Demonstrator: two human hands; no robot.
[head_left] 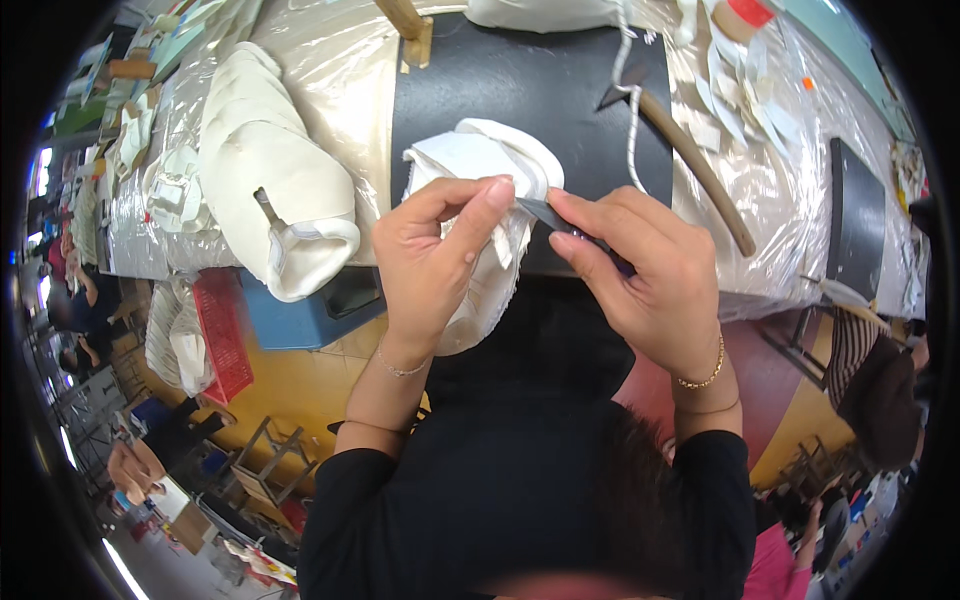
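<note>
Over the near edge of a black work board (470, 85), I hold a white shoe upper (462, 158) with stitched, layered edges. My left hand (425, 265) pinches its edge between thumb and forefinger, a small loose flap hanging below them. Closed around a knife with a dark grey blade (541, 211) is my right hand (660, 270); the blade's tip meets the upper right beside my left thumb. Most of the knife's handle is hidden in the palm. The upper's lower part hangs down past the table edge, partly behind my left hand.
A long stack of nested cream shoe uppers (275, 165) lies left on plastic sheeting. On the right rest a wooden-handled hammer (700, 170), white cord (632, 150), pale cut pieces (740, 95) and a red-topped tub (745, 12). Below left are a blue stool (290, 315) and red crate (222, 330).
</note>
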